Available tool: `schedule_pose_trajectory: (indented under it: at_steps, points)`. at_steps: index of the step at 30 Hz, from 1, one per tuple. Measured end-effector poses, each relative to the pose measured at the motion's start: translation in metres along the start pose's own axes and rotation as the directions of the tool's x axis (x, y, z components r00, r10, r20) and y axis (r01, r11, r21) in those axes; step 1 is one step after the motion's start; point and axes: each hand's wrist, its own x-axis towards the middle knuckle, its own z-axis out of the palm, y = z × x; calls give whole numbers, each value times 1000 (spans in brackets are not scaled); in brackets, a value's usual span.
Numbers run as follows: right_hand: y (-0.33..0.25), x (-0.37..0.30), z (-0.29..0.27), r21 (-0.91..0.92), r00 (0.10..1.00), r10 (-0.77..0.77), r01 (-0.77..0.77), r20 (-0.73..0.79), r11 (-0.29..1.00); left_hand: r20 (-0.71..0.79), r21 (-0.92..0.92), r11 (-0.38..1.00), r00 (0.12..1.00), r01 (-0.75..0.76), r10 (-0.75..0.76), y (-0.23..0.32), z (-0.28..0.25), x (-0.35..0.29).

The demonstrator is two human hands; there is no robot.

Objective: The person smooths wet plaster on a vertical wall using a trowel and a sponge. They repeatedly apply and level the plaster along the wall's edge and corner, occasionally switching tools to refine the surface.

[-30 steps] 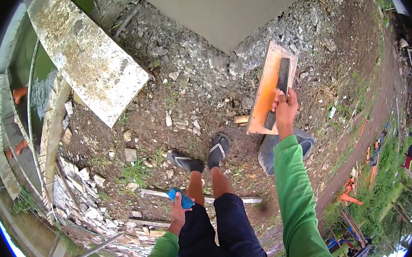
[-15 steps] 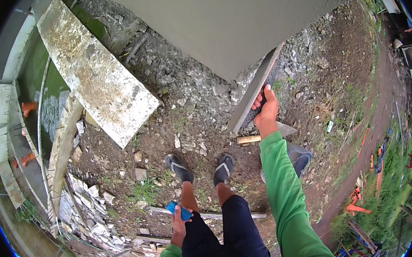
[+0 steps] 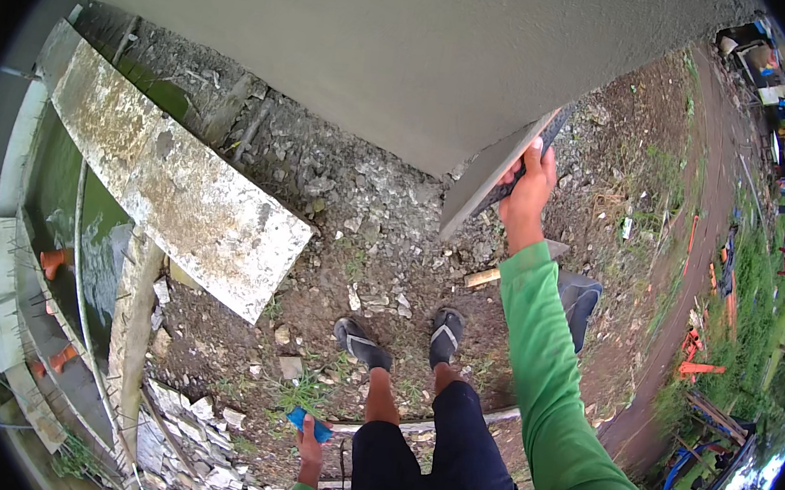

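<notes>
In the head view, the wooden float (image 3: 493, 187), whose back and handle faced up a second ago, is now tipped on its edge, its flat face turned toward the grey wall (image 3: 363, 63) just by the near corner. That seems to bring the tool to its working place, though I cannot tell whether the face touches. The right hand (image 3: 528, 197) has its fingers wrapped round the handle; the left hand (image 3: 309, 447), low and near, still pinches a small blue block (image 3: 307, 423).

The wall looks smooth and even, its lower edge coming to a point above rough, stony ground (image 3: 385, 268). To the left lie a stained board (image 3: 180, 189) and, beyond it, green water (image 3: 76, 191); loose stones (image 3: 190, 429) are heaped nearer. On the right, a dirt path (image 3: 689, 255) runs beside grass.
</notes>
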Motion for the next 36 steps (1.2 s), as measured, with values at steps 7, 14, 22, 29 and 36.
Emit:
schedule_pose_trajectory:
  at_steps: [7, 14, 22, 29, 36]
  points:
    - [3, 31, -41, 14, 983, 174, -174, -54, 985, 16, 53, 994, 995, 97, -98, 16, -17, 7]
    - [2, -38, -1, 34, 998, 54, -55, 34, 998, 76, 149, 985, 993, 81, -93, 28, -26, 17]
    - [54, 29, -77, 41, 932, 308, -306, -193, 951, 61, 224, 974, 997, 36, -51, 35, -22, 16]
    - [53, -35, -37, 55, 991, 107, -112, 81, 992, 63, 171, 982, 994, 78, -90, 18, -23, -3]
    - [86, 79, -85, 6, 952, 249, -252, -178, 968, 77, 175, 980, 991, 99, -114, 17, -30, -5]
